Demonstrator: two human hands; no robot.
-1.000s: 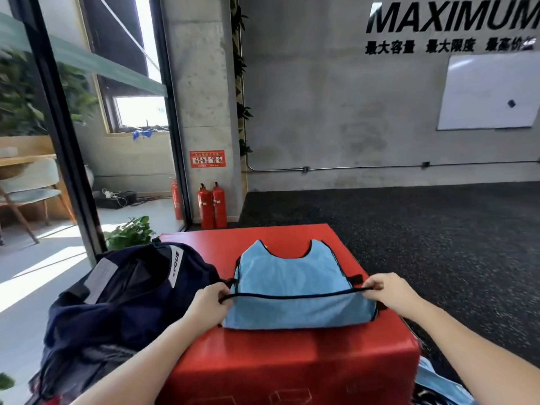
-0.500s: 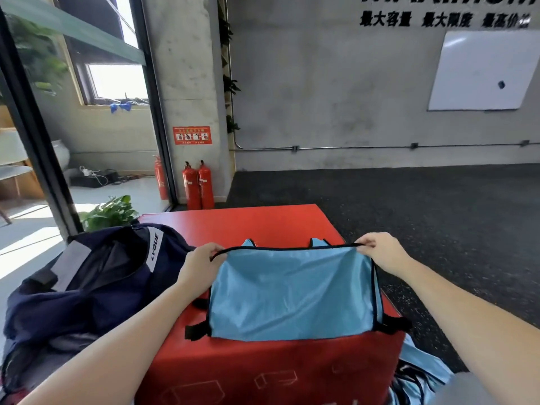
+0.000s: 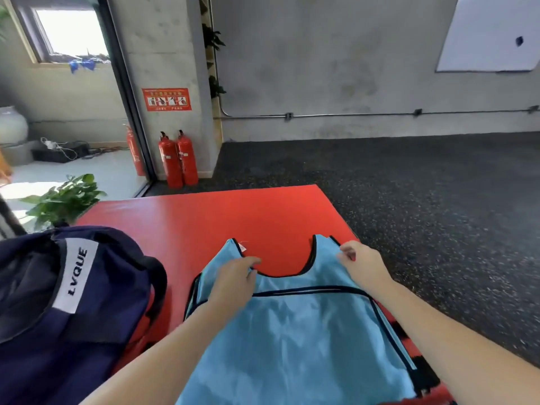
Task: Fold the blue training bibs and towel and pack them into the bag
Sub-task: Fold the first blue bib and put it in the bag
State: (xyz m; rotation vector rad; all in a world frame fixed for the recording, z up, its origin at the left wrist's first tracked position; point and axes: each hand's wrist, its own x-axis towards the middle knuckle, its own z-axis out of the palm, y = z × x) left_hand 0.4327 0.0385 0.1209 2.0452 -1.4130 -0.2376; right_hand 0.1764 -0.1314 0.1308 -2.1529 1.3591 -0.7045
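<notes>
A light blue training bib with black trim lies on the red padded box, its lower half folded up so the hem runs just below the neckline. My left hand rests flat on the bib's left shoulder part. My right hand is at the right shoulder strap, with its fingers curled on the strap's edge. The navy bag with a white LVQUE label sits open at the box's left side, close to my left forearm. No towel is in view.
Dark speckled floor spreads to the right and behind the box. Red fire extinguishers stand by a concrete pillar at the back. A potted plant is behind the bag, next to a glass partition.
Both hands carried the bib's bottom hem away from me and laid it over the upper half. They have let the hem go and now sit on the shoulder parts. The camera tilted down.
</notes>
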